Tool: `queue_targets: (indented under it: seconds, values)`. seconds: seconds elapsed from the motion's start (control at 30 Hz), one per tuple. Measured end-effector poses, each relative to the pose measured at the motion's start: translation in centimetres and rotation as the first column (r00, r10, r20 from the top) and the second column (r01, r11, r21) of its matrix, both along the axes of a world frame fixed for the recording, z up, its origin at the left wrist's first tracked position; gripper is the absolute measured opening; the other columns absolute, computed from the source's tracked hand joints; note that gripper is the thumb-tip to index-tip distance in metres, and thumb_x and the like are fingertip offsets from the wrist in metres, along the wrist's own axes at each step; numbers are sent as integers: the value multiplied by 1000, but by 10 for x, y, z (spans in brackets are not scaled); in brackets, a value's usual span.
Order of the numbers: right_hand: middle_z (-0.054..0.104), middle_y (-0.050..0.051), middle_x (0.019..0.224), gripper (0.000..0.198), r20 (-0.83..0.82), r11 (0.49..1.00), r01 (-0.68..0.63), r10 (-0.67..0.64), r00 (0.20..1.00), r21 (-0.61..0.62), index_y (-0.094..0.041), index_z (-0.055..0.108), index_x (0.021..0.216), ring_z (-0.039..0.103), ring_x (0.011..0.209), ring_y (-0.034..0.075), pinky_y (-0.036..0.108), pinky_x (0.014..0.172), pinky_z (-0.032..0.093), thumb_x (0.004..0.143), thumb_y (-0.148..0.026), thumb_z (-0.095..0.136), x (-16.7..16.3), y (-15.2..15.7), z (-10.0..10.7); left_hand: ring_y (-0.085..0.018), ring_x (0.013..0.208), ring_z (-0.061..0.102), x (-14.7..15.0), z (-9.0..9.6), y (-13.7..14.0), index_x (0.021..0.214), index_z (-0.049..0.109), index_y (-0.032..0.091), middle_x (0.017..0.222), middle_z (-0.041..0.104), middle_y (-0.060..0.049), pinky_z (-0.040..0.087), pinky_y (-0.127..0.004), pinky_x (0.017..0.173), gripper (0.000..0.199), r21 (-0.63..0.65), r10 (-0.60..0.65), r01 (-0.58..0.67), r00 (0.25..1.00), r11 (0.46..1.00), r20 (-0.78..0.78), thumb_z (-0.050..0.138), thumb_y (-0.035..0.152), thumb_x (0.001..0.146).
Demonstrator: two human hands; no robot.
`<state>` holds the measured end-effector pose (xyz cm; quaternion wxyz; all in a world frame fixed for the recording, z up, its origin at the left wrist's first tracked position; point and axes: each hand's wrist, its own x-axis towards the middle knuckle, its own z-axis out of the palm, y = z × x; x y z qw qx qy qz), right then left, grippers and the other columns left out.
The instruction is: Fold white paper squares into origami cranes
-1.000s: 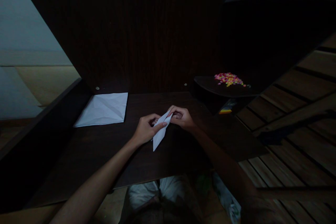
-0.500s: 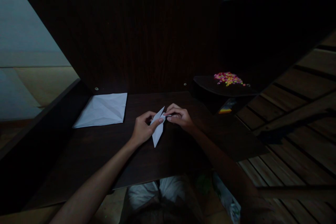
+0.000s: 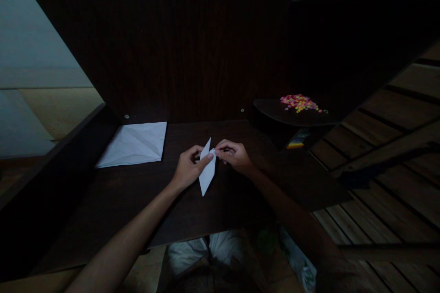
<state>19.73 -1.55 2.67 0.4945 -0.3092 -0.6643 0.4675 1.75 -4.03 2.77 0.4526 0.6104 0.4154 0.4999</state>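
A white folded paper [image 3: 207, 175], pointed at its upper and lower ends, is held between both hands above the dark desk. My left hand [image 3: 188, 165] grips it from the left, the thumb lying across its face and the fingers behind it. At the paper's right side, my right hand [image 3: 235, 155] pinches a small part of it between thumb and fingertips. Some of the folds are hidden by the fingers.
A stack of white paper sheets [image 3: 137, 144] lies on the desk [image 3: 120, 206] at the left. Many small colourful pieces [image 3: 299, 103] sit on a rounded shelf [image 3: 271, 112] at the right. A dark panel [image 3: 178, 55] rises behind the desk.
My right hand has shifted slightly left, its fingertips now closer to the paper's middle. The folded paper has turned a little and shows a broader lower face.
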Motion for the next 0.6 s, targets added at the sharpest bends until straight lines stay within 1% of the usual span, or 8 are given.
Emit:
queue_targets:
  seconds: [0.1,0.23,0.33,0.43,0.5,0.6]
  values:
    - [60,2,77,20,3,999,34,-34,999,-20,-17,66,80,53,63,10,19,46,42,74,-36,72,-2,-2,0,-14,65,59,1,0,1,85,65,14,74,66,-1,45,-22,58,35,-43,-45,47,998,998,45,73,44,71]
    - [59,1,73,24,1,996,51,-51,999,-72,-17,64,84,55,64,11,19,48,43,70,-33,74,-5,-3,-2,-16,70,61,1,0,2,87,68,13,79,69,-4,47,-24,63,36,-71,-55,61,996,996,73,74,44,70]
    - [59,1,73,25,-10,994,33,-34,999,-100,-17,63,87,54,60,11,19,44,42,72,-35,72,-4,-4,-2,-15,65,60,0,2,2,83,69,13,74,68,-3,46,-23,59,36,-91,-41,46,997,995,60,74,45,69]
    - [60,1,74,24,-7,994,24,-24,1000,-102,-18,64,90,54,57,9,18,43,41,75,-35,69,-1,-2,-1,-13,58,56,-2,6,2,80,68,13,68,66,-2,43,-22,53,35,-90,10,-6,999,996,39,72,47,70]
    - [62,1,72,21,31,993,25,-21,999,-115,-17,64,88,53,55,9,18,43,40,77,-35,67,0,-2,0,-12,54,53,-3,7,2,78,67,14,65,63,0,40,-21,50,34,-80,42,-39,998,996,36,72,46,70]
    - [63,1,68,21,100,991,21,-7,995,-134,-16,65,83,52,53,9,18,44,39,76,-36,66,-1,-3,1,-10,52,50,-3,6,3,77,65,14,62,59,1,37,-20,48,31,-62,57,-55,998,997,36,70,44,71]
